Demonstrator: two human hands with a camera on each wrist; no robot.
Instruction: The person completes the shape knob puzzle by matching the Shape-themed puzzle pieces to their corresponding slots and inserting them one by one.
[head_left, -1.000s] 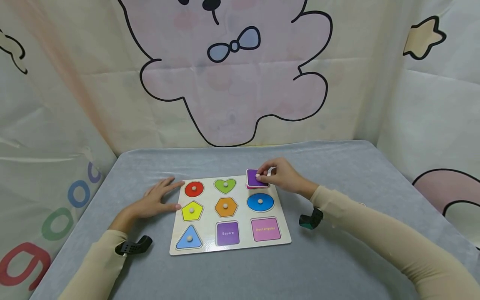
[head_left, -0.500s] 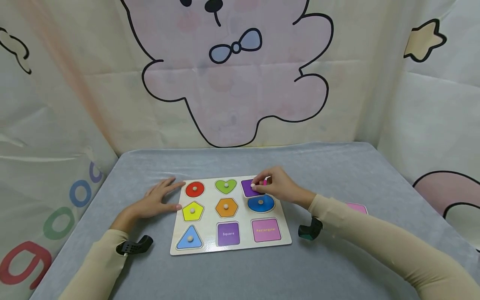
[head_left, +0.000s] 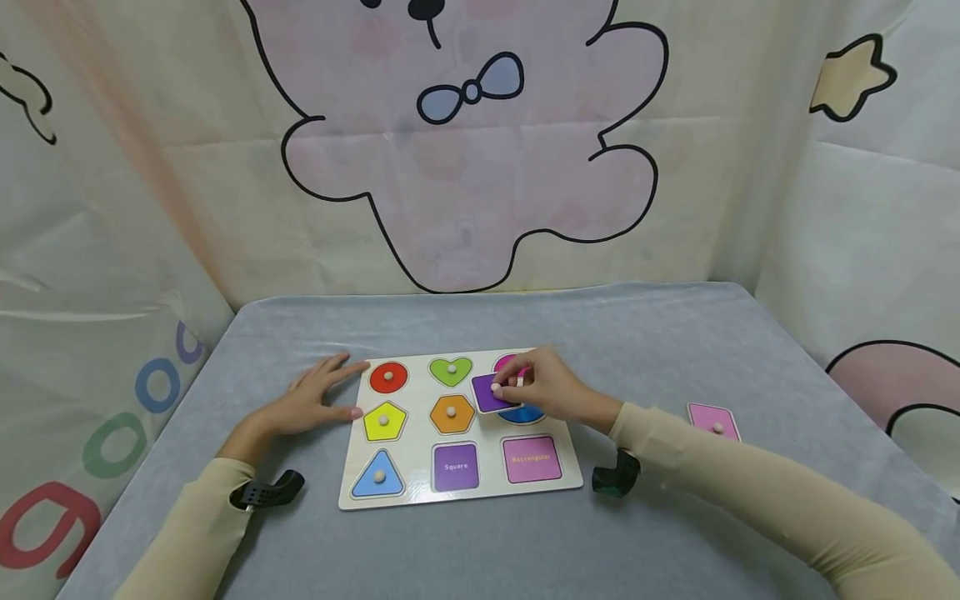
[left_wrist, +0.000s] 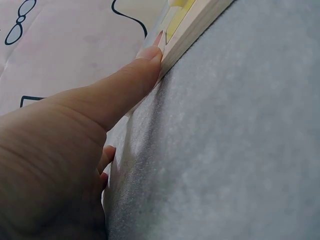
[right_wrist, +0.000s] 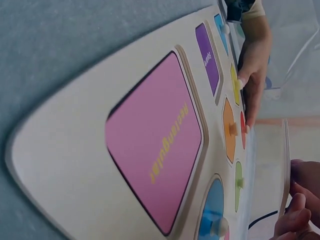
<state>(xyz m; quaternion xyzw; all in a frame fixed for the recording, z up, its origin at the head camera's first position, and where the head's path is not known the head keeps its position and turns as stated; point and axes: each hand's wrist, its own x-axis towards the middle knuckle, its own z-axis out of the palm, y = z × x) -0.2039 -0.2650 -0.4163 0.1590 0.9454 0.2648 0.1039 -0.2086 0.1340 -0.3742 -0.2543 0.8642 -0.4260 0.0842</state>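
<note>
My right hand (head_left: 558, 390) pinches the small knob of a purple square puzzle piece (head_left: 483, 396). The piece is tilted and hovers over the white shape board (head_left: 491, 479), partly covering the blue oval piece (head_left: 525, 414). In the right wrist view the held piece (right_wrist: 285, 170) shows only its edge. My left hand (head_left: 303, 406) touches the board's left edge with thumb and forefinger, fingers extended; the thumb (left_wrist: 130, 85) meets the edge in the left wrist view. Two bare recesses lie in the front row: purple "Square" (head_left: 456, 468) and pink "Rectangular" (head_left: 532, 459).
A pink rectangular piece (head_left: 712, 420) with a knob lies on the grey cloth (head_left: 637, 550), right of the board beside my right sleeve. Seated in the board are a red circle (head_left: 378, 380), green heart (head_left: 442, 375), yellow pentagon (head_left: 377, 429), orange hexagon (head_left: 442, 421) and blue triangle (head_left: 367, 483).
My right hand has carried the purple square from the board's back right corner toward me and slightly left. The magenta piece beneath and the pink rectangle have come into view. My left hand stays put.
</note>
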